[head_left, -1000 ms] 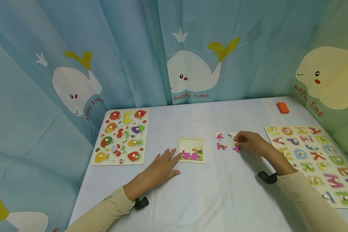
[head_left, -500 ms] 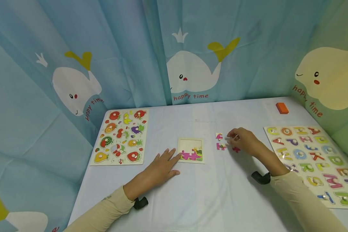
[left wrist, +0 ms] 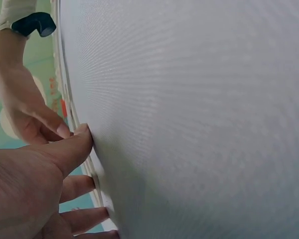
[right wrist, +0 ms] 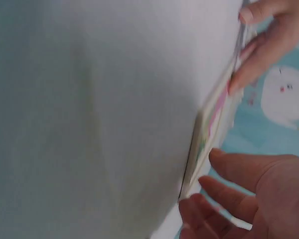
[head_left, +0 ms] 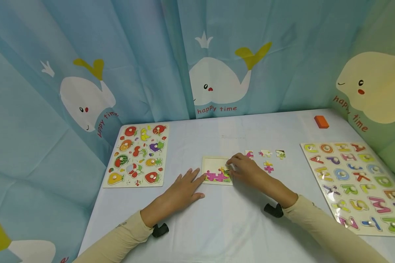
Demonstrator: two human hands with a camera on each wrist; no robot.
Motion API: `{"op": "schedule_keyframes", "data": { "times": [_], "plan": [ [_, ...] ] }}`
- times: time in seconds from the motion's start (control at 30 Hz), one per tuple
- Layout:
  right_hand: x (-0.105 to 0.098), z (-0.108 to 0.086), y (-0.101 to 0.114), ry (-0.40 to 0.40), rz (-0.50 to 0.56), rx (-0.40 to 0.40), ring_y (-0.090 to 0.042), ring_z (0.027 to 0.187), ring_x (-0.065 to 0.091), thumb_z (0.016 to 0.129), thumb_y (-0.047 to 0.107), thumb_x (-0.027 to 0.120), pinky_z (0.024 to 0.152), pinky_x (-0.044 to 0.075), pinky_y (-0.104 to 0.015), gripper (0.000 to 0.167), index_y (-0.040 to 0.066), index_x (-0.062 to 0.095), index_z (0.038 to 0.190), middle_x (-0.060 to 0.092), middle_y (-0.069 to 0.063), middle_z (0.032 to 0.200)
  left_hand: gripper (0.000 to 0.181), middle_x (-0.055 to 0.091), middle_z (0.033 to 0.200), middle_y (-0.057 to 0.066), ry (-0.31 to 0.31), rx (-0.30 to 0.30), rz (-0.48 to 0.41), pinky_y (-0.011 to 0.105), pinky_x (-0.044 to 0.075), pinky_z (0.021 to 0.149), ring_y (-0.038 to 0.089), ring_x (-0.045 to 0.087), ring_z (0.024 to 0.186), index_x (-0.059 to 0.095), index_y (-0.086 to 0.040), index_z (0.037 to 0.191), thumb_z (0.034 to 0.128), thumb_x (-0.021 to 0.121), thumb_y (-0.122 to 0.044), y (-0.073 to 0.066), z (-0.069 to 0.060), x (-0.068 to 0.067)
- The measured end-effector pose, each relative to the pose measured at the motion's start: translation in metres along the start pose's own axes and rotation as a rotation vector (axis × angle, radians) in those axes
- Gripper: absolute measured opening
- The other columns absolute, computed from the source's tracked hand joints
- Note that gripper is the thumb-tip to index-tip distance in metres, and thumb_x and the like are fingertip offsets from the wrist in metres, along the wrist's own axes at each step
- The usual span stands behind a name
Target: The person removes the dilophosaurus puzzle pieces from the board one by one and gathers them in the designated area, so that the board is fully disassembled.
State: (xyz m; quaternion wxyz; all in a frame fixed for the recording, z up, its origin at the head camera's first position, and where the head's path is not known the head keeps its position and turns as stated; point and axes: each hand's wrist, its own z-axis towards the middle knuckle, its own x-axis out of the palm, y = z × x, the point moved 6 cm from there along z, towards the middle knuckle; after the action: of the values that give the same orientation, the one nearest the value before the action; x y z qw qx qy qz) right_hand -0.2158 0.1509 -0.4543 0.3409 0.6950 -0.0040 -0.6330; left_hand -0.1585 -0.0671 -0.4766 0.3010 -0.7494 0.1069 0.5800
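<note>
A small square puzzle tray (head_left: 216, 158) lies mid-table, with joined pink and green jigsaw pieces (head_left: 216, 176) along its lower part. My left hand (head_left: 182, 191) rests spread on the table, its index fingertip at the tray's left edge. My right hand (head_left: 250, 175) is at the tray's right edge, fingers bent. In the right wrist view its thumb (right wrist: 234, 167) and index fingertip are apart; whether a piece sits between them cannot be told. Loose jigsaw pieces lie right of the tray: a pink one (head_left: 249, 153), a pale one (head_left: 265, 153), a green one (head_left: 281, 154) and a pink-yellow one (head_left: 268, 167).
A fruit peg puzzle board (head_left: 135, 157) lies at the left of the table. At the right is a letter peg board (head_left: 355, 186), with an orange block (head_left: 321, 122) behind it. A whale-print curtain (head_left: 145, 73) surrounds the table's back and sides.
My right hand has moved left from the loose pieces to the tray's right edge, uncovering the green piece. The lower-left loose piece is no longer visible. My left hand has stayed put.
</note>
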Motion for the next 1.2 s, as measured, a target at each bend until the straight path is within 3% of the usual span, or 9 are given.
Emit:
{"op": "schedule_keyframes", "data": {
  "times": [0.17,0.43,0.63,0.9,1.07,1.2],
  "plan": [
    [0.009,0.003,0.009,0.012,-0.114,0.022,-0.034,0.115,0.065,0.092,0.016,0.083,0.090,0.050,-0.051,0.035,0.005,0.073,0.123,0.067,-0.015,0.123,0.068,0.033,0.171,0.016,0.004,-0.003,-0.001,0.065,0.032,0.121,0.042,0.029,0.158,0.042,-0.013,0.163,0.1062,0.061,-0.046,0.001,0.001,0.002],
    [0.012,0.006,0.016,0.015,-0.145,0.000,-0.032,0.109,0.067,0.091,0.009,0.083,0.077,0.043,-0.039,0.035,0.006,0.072,0.125,0.069,-0.013,0.116,0.068,0.033,0.171,0.017,0.003,-0.002,0.002,0.065,0.033,0.121,0.041,0.029,0.158,0.041,-0.013,0.163,0.1065,0.061,-0.045,0.002,0.001,0.001],
    [0.011,0.002,0.018,0.026,-0.126,-0.052,-0.031,0.108,0.063,0.092,0.008,0.081,0.077,0.042,-0.037,0.036,0.006,0.070,0.127,0.065,-0.013,0.117,0.068,0.032,0.171,0.016,0.008,-0.005,-0.002,0.065,0.032,0.121,0.041,0.029,0.158,0.041,-0.014,0.164,0.1063,0.061,-0.045,0.001,0.001,0.001],
    [0.009,0.003,0.018,0.039,-0.068,-0.075,-0.027,0.100,0.056,0.094,0.004,0.079,0.084,0.052,-0.041,0.033,0.008,0.068,0.124,0.060,-0.014,0.114,0.068,0.032,0.172,0.016,0.012,-0.008,0.004,0.065,0.032,0.122,0.041,0.028,0.159,0.040,-0.014,0.164,0.1067,0.060,-0.046,0.002,0.001,0.001],
    [0.007,0.003,0.016,0.032,-0.053,-0.063,-0.023,0.093,0.059,0.092,0.005,0.081,0.078,0.052,-0.038,0.036,0.012,0.066,0.125,0.062,-0.012,0.109,0.068,0.032,0.171,0.016,0.011,-0.007,0.000,0.065,0.032,0.121,0.041,0.028,0.158,0.040,-0.014,0.164,0.1067,0.060,-0.045,0.001,0.001,0.001],
    [0.006,0.002,0.017,0.011,-0.046,-0.106,-0.019,0.087,0.060,0.092,0.005,0.081,0.075,0.049,-0.037,0.036,0.014,0.065,0.124,0.064,-0.010,0.105,0.068,0.031,0.172,0.016,0.015,-0.011,-0.001,0.065,0.032,0.122,0.041,0.028,0.159,0.040,-0.014,0.164,0.1069,0.060,-0.045,0.002,0.001,0.002]
  ]
}}
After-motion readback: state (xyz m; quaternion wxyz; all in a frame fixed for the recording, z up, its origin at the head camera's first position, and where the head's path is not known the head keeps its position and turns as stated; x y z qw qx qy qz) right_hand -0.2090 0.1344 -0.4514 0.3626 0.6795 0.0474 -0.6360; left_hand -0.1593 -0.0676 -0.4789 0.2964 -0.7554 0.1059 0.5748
